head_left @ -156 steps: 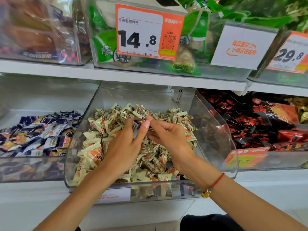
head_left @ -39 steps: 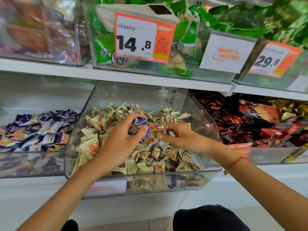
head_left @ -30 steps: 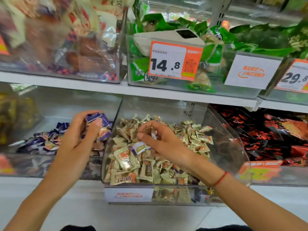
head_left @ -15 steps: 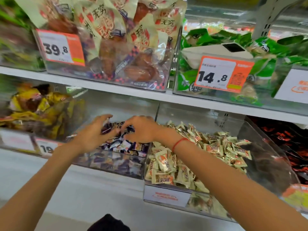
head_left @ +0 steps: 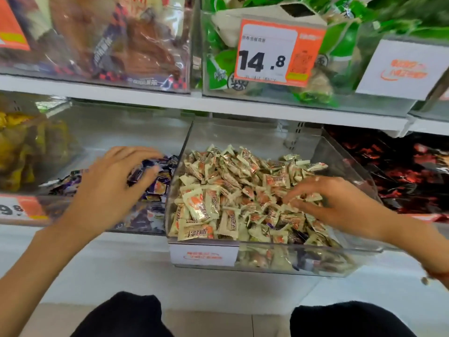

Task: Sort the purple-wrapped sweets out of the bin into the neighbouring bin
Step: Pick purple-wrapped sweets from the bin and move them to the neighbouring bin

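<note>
A clear bin [head_left: 274, 248] in the middle of the lower shelf holds a heap of cream-and-orange sweets [head_left: 233, 188]. A few dark purple-wrapped sweets [head_left: 298, 235] show among them near the front right. The neighbouring bin [head_left: 136, 221] to the left holds purple-wrapped sweets [head_left: 159, 184]. My left hand [head_left: 114, 188] hovers over that bin with fingers spread, its fingertips on the purple sweets. My right hand [head_left: 340, 205] lies on the cream heap with fingers spread and touches the sweets at their tips.
A bin of yellow packets [head_left: 21, 152] stands further left, and one of red-and-black packets [head_left: 401, 171] to the right. The upper shelf [head_left: 218, 105] overhangs the bins and carries larger bags and a 14.8 price tag [head_left: 267, 54]. My dark-clad knees [head_left: 126, 314] are below.
My right hand has moved from the purple bin back onto the cream heap. My left hand stays over the purple bin, its fingers now spread. The camera has swung right.
</note>
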Motion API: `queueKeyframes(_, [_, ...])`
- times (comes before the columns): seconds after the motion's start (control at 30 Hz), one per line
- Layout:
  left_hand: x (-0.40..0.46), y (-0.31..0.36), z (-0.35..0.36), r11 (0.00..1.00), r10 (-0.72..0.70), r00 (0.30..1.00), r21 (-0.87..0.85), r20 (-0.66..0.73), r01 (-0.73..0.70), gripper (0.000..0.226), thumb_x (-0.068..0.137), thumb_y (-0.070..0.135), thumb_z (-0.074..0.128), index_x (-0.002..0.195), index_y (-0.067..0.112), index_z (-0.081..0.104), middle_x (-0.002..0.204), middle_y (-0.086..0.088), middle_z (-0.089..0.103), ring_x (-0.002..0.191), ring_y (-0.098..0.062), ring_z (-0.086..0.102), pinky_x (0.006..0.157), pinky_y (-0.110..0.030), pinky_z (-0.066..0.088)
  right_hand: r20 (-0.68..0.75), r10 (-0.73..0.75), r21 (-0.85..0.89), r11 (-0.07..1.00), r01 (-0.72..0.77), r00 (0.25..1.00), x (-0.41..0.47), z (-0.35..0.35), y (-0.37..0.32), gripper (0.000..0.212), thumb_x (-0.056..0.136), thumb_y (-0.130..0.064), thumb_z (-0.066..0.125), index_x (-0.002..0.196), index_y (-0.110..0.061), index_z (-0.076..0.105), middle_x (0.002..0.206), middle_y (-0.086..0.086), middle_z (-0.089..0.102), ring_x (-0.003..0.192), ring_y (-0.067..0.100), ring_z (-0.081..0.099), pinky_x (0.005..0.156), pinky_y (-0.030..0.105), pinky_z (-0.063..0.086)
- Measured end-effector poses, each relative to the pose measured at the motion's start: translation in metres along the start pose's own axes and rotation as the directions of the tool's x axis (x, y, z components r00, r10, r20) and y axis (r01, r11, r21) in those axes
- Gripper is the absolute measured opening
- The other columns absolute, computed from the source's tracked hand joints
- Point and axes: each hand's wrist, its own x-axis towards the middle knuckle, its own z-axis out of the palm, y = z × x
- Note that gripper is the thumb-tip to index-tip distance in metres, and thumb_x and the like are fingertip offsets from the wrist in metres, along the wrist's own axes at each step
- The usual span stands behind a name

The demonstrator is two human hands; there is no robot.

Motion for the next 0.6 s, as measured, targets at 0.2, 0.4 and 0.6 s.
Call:
queueKeyframes(0.2, [0.026, 0.121, 0.041, 0.937, 0.262, 0.954, -0.275, 0.149, -0.214, 0.021, 0.091, 0.04, 0.052, 0.108, 0.039, 0.064, 0.111, 0.025, 0.06, 0.104, 0.007, 0.05, 0.092, -0.019, 0.037, 0.036, 0.113, -0.04, 0.993, -0.112, 0.993, -0.019, -0.01, 0.035, 0.021, 0.091, -0.02, 0.062, 0.102, -0.037, 0.07, 0.094, -0.026, 0.067, 0.086, -0.006, 0.062, 0.077, 0.027, 0.054])
queueKeyframes(0.4, [0.05, 0.157, 0.135, 0.931, 0.344, 0.505, -0.217, 0.791, -0.294, 0.038, 0.091, 0.044, 0.055, 0.127, 0.032, 0.054, 0.122, 0.004, 0.057, 0.109, -0.016, 0.054, 0.107, -0.039, 0.034, 0.293, 0.175, -0.303, 0.949, -0.082, 0.94, 0.0, 0.014, 0.045, 0.023, 0.091, -0.032, 0.06, 0.112, -0.034, 0.067, 0.11, -0.012, 0.067, 0.093, 0.009, 0.058, 0.075, 0.026, 0.045])
queueKeyframes(0.6, [0.062, 0.151, 0.149, 0.929, 0.305, 0.498, -0.138, 0.812, -0.344, 0.031, 0.087, 0.032, 0.066, 0.117, 0.026, 0.064, 0.112, 0.008, 0.065, 0.095, -0.009, 0.058, 0.093, -0.031, 0.048, 0.465, 0.258, -0.398, 0.916, -0.06, 0.847, 0.019, 0.044, 0.05, 0.038, 0.082, -0.05, 0.068, 0.097, -0.015, 0.07, 0.098, 0.005, 0.068, 0.092, 0.028, 0.061, 0.072, 0.035, 0.052])
